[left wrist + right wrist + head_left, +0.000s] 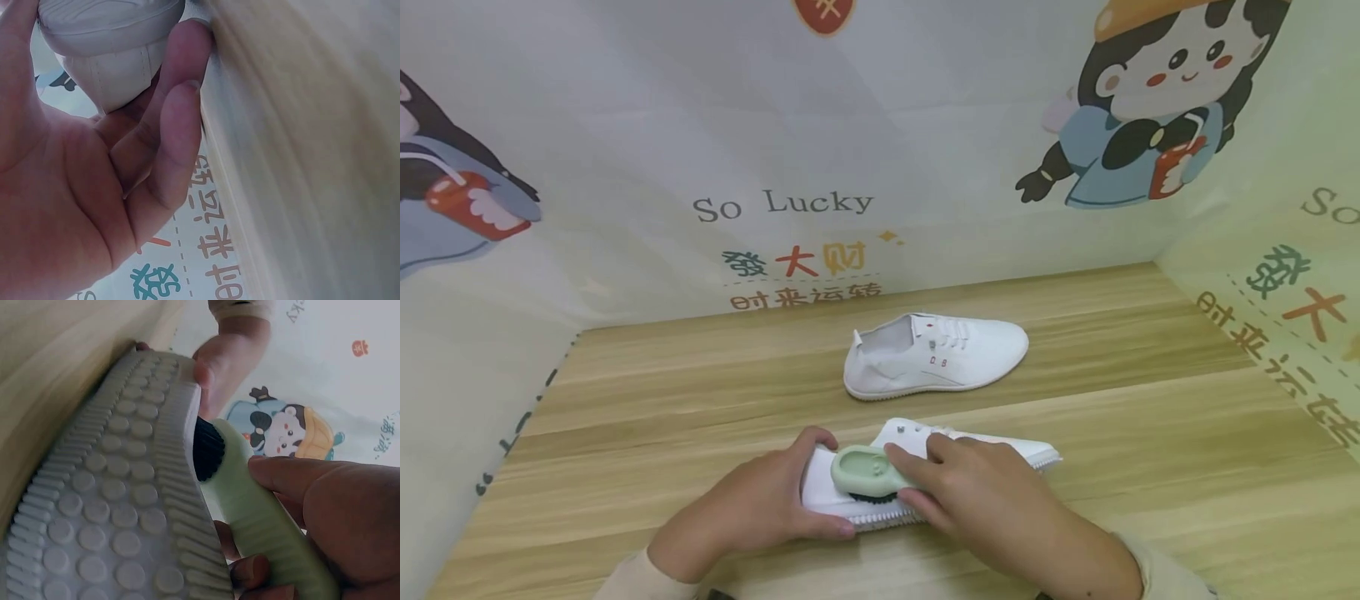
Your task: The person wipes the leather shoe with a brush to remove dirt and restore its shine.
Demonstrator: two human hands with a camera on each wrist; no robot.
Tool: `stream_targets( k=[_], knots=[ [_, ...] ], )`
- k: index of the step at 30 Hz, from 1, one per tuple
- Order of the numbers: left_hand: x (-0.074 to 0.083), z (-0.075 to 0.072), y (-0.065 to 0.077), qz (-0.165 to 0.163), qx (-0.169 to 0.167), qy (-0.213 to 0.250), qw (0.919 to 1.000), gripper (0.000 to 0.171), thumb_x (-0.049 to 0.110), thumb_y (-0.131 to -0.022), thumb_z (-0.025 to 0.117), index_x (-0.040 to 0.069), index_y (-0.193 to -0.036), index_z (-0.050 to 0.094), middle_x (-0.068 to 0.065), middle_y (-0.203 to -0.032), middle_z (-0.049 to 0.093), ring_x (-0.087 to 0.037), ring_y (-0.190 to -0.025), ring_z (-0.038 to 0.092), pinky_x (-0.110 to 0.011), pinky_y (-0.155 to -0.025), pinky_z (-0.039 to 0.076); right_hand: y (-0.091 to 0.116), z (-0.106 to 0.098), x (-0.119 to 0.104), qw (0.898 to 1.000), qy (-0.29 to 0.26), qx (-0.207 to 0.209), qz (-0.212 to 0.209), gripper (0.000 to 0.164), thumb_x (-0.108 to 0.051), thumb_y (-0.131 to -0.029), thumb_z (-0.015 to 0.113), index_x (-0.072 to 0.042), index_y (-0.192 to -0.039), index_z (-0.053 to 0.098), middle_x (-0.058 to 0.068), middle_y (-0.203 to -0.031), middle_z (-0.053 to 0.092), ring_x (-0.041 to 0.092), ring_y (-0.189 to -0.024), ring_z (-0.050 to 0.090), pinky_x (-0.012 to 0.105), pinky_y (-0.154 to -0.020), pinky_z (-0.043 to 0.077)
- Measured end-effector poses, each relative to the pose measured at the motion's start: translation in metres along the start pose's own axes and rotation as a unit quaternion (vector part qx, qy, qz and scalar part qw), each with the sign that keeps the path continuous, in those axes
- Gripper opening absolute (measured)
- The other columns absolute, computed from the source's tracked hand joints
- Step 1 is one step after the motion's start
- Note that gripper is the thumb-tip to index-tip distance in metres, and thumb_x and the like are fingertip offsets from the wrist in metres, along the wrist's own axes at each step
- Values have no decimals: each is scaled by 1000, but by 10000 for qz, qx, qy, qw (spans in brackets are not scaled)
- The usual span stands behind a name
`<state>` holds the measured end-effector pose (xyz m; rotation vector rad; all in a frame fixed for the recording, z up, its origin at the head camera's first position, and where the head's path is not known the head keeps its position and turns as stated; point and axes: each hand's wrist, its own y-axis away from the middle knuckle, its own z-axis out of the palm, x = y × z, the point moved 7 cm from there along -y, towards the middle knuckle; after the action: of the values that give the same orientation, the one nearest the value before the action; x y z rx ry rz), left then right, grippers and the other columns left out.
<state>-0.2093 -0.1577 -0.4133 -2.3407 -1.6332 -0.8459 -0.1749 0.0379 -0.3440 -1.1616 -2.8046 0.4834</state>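
Observation:
A white shoe (1000, 444) lies tipped on its side near the front of the table, its studded sole (119, 500) showing in the right wrist view. My left hand (760, 500) grips it round the heel, thumb along the sole edge and fingers on the far side. In my right hand (992, 492) is a pale green brush (861, 471), held by its handle with the index finger reaching toward the head. The dark bristles (208, 450) press against the side of the shoe close to the heel.
Behind the hands a second white shoe (955, 354) stands upright, toe to the right. The wood-patterned table (700, 375) is enclosed at the back and both sides by a pale printed cloth (925, 150) with cartoon figures and lettering.

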Motion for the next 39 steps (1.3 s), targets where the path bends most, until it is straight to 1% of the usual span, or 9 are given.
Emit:
stream_targets(
  k=[5,9,15,19,22,26,29,34,39],
  knots=[
    [1,-2,1,42,54,-89,9999,92,71,-65,80,21,-133,43,3,-91,65,-9,-74,57,-30,-66,46,-2,3,-9,9995,270,108,-99,42,-42,-95,66,-26,-134,64,-5,-81,56,8,-58,46,24,-49,39],
    [1,-2,2,89,50,-80,9999,93,71,-65,80,20,-134,43,4,-92,65,-8,-75,57,-28,-66,46,-2,5,-13,9990,357,195,-183,43,-42,-94,66,-25,-133,65,-5,-81,56,8,-58,48,23,-48,40],
    [1,-5,1,142,92,-113,9998,94,71,-65,80,20,-134,43,5,-91,64,-8,-74,56,-27,-64,45,-3,3,-9,9998,38,191,-98,42,-41,-93,67,-25,-132,65,-6,-79,53,5,-58,41,21,-49,37],
    [2,-5,0,203,70,-130,9997,93,71,-65,80,20,-133,43,6,-90,64,-7,-73,56,-26,-63,45,-1,1,-6,9998,-145,115,-24,41,-41,-94,66,-26,-132,66,-7,-79,54,4,-58,39,21,-50,37],
    [3,-3,1,242,52,-162,9996,91,71,-66,79,22,-134,42,6,-87,63,-7,-70,55,-25,-62,44,1,0,-4,9998,-182,44,25,40,-42,-94,66,-27,-131,66,-7,-79,54,4,-58,40,21,-50,36],
    [7,-2,5,450,-36,-231,9987,80,71,-71,76,31,-131,43,9,-82,62,-5,-68,54,-24,-60,43,4,0,1,9995,-295,-95,36,40,-42,-94,66,-27,-131,66,-7,-81,56,3,-58,40,21,-50,36],
    [9,-1,7,640,-86,-237,9976,69,71,-73,74,34,-125,46,12,-81,61,-2,-68,54,-23,-59,43,7,-1,7,9990,-429,-153,3,39,-41,-94,66,-27,-131,66,-7,-83,57,2,-58,39,20,-50,34],
    [8,0,7,737,-24,-125,9972,66,69,-72,76,29,-118,49,14,-83,61,0,-69,54,-22,-60,44,14,-5,14,9982,-590,-101,1,40,-42,-94,67,-29,-132,66,-10,-81,54,-1,-58,35,16,-51,32],
    [7,-3,5,727,88,24,9973,68,69,-71,76,26,-116,49,13,-84,62,0,-71,56,-22,-64,47,18,-8,21,9976,-668,111,-121,41,-43,-93,68,-30,-132,65,-11,-84,57,-4,-62,37,14,-53,33]
  ],
)
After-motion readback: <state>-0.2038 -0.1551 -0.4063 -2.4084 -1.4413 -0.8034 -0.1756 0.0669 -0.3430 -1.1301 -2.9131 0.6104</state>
